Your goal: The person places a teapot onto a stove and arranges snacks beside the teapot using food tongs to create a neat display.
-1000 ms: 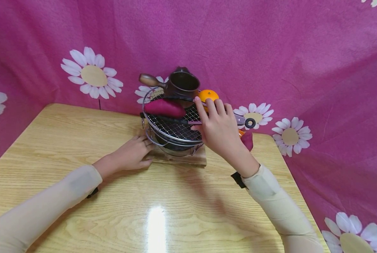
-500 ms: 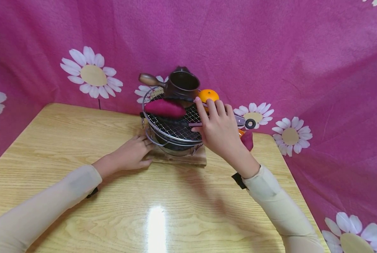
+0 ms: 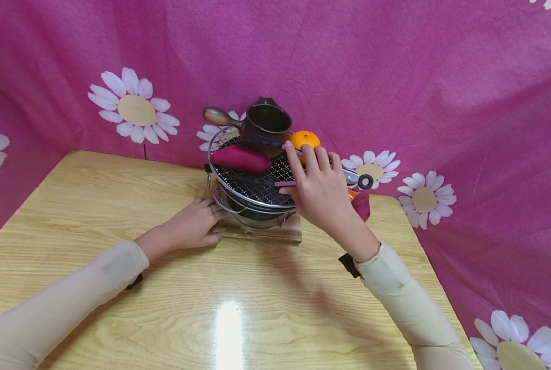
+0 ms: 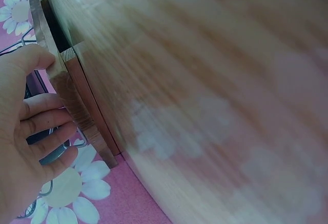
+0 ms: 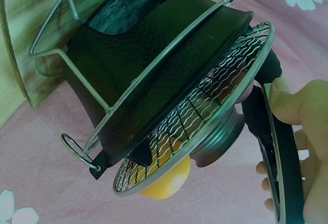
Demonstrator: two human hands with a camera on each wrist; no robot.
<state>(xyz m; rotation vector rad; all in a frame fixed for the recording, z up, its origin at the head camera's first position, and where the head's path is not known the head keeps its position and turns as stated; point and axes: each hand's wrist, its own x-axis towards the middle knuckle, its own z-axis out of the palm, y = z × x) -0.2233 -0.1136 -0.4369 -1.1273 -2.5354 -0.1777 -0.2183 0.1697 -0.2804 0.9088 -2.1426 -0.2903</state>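
My right hand [image 3: 319,187] grips tongs [image 3: 351,177] with dark tips over the round wire mesh [image 3: 280,187] of a small black grill [image 5: 128,49]. Between the tongs' two arms lies a purple sweet potato [image 3: 240,158]; the front arm stands off a little from it. Behind it on the mesh sit a brown side-handled pot [image 3: 259,131] and a mandarin orange [image 3: 305,137], partly hidden by my right hand. My left hand [image 3: 194,223] holds the left front corner of the wooden board [image 4: 77,96] under the grill, thumb on one edge, fingers along the other.
On the right, a second purple sweet potato [image 3: 361,205] and something orange [image 3: 352,194] show partly behind my right arm. A pink cloth [image 3: 372,61] with white flowers hangs behind the wooden table [image 3: 164,318]. Wire loops [image 3: 224,203] stick out from the grill's side.
The front arm of the tongs has moved slightly toward me, away from the sweet potato, so the tongs have spread. The left hand and the grill have not moved.
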